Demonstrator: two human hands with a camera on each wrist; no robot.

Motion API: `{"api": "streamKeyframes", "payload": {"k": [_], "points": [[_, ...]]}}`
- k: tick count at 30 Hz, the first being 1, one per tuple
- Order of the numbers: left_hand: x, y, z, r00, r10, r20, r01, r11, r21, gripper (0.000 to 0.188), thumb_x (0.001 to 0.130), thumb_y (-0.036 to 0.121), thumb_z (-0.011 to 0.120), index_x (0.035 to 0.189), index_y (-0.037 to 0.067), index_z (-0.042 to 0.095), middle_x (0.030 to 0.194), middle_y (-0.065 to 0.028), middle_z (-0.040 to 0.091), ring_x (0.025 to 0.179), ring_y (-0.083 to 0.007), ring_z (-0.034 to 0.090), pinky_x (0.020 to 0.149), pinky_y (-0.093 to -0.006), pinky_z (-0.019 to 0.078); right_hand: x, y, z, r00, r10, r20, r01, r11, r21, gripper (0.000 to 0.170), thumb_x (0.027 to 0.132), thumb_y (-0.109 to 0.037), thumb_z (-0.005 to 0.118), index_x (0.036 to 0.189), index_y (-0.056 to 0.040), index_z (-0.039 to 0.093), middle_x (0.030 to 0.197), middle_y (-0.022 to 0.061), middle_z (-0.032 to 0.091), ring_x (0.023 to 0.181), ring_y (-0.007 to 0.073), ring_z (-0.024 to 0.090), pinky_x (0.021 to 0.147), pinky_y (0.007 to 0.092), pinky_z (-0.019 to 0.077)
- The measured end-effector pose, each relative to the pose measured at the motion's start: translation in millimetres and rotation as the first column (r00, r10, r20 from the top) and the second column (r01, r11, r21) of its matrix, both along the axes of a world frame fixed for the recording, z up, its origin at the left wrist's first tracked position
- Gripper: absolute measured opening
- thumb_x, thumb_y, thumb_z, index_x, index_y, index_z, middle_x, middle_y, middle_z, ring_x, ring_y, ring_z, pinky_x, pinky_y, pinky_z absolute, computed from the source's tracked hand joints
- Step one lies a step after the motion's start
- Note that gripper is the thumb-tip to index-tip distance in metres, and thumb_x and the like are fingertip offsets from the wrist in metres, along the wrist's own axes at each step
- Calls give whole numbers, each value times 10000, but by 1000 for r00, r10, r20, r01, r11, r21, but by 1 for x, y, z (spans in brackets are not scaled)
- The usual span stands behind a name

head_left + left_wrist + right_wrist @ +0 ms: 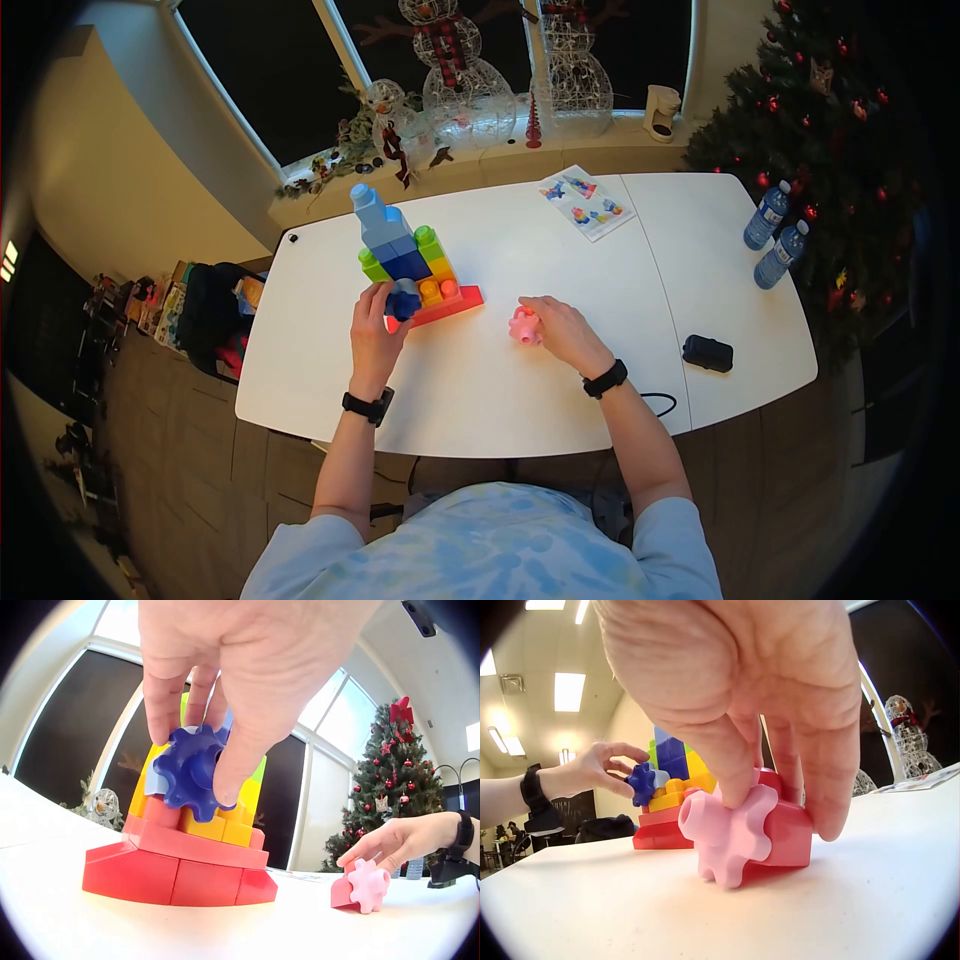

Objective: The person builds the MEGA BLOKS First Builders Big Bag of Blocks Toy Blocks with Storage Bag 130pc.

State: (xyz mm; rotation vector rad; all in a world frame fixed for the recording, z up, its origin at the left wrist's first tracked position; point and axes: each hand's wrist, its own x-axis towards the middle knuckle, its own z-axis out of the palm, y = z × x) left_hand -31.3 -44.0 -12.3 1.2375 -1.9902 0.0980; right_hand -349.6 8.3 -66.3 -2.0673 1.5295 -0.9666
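My left hand [373,340] pinches a dark blue toy gear [186,776] between thumb and fingertips, at the front of a stepped tower of building blocks [408,266]. Behind the gear shows a light blue piece [155,780]. The tower has a red base [150,876], yellow and green blocks in its middle, and blue ones rising to a peak. To the right of the tower, my right hand [570,335] grips a red block [791,834] with a pink toy gear [731,836] on its side; both are low at the white tabletop. The fingers partly hide the red block.
On the white table [480,405] lie a printed sheet [588,203] at the back and a black case [708,353] at the right. Two water bottles [780,255] stand near the right edge. A black cable [660,402] loops by the front edge.
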Motion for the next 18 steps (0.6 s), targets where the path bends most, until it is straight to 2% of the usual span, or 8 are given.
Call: {"api": "streamKeyframes", "payload": {"k": [4, 11, 15, 18], "points": [[-3, 2, 0, 997, 23, 76, -21, 1000, -19, 729, 666, 40, 907, 1335, 81, 622, 1311, -92, 623, 1142, -297, 622, 973, -384, 549, 0, -1, -1, 1000, -2, -5, 2, 1000, 10, 494, 836, -75, 768, 1305, -65, 613, 1140, 160, 693, 1013, 360, 684, 877, 438, 568], [0, 6, 0, 999, 25, 44, -26, 1000, 12, 721, 676, 77, 908, 1338, 84, 623, 1317, -84, 632, 1132, -290, 631, 959, -376, 554, 3, 1, 16, 999, -16, 30, 13, 997, 75, 379, 917, -172, 696, 1278, -68, 650, 1076, 161, 717, 995, 354, 686, 876, 433, 553], [1, 7, 1, 1000, 6, 1, -6, 999, 49, 725, 681, 113, 911, 1344, 88, 620, 1328, -86, 628, 1158, -294, 630, 971, -388, 548, 5, -7, 9, 999, -23, 31, 21, 997, 74, 354, 932, -183, 685, 1259, -50, 667, 1060, 172, 732, 991, 361, 691, 881, 427, 553], [3, 9, 3, 1000, -5, 3, 5, 998, 68, 734, 682, 122, 910, 1352, 93, 613, 1342, -90, 624, 1187, -301, 620, 996, -401, 538, 11, 0, 25, 996, -89, 4, 88, 989, 121, 365, 933, -206, 692, 1251, -28, 668, 1072, 185, 738, 997, 359, 699, 885, 427, 554]]}}
